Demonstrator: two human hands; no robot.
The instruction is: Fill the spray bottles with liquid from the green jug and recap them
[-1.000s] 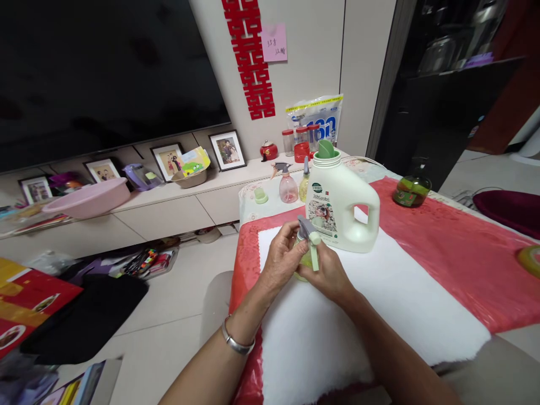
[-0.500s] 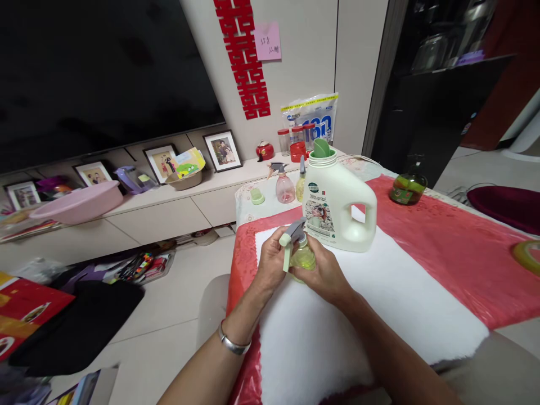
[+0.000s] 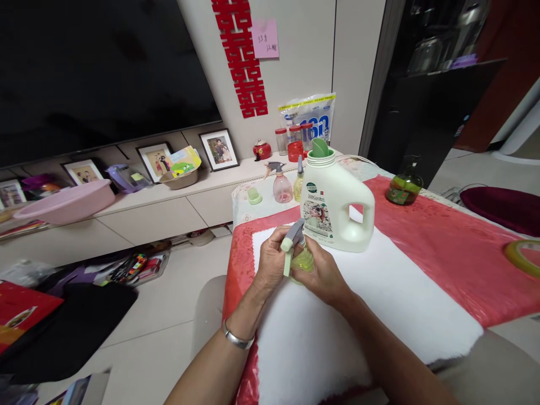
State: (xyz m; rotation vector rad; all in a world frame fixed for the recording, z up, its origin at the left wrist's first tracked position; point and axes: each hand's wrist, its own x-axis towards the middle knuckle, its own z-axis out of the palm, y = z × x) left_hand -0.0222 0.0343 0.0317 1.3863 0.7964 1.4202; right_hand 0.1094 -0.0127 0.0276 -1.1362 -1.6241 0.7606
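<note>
Over the white mat [image 3: 320,332], my left hand [image 3: 271,260] is closed round the grey and pale green spray head [image 3: 294,236]. My right hand [image 3: 323,271] wraps the small bottle [image 3: 304,260], which holds yellow-green liquid. The spray head sits at the bottle's neck, tilted; my fingers partly hide the joint. Just behind stands a large pale green jug [image 3: 340,205] with a green cap piece [image 3: 320,147] in its mouth. Beyond it are a pink spray bottle [image 3: 282,187] and a yellow one [image 3: 298,185], partly hidden by the jug. A light green cap [image 3: 254,196] lies left of them.
Red plastic [image 3: 447,247] covers the table, with a dark green pump bottle [image 3: 404,185] and a tape roll [image 3: 523,256] at the right. Jars with red lids [image 3: 295,143], picture frames [image 3: 219,149] and a pink basin [image 3: 67,201] stand on the cabinet.
The spray head now sits lower and closer against the bottle's neck. The view has shifted slightly; both hands keep their hold.
</note>
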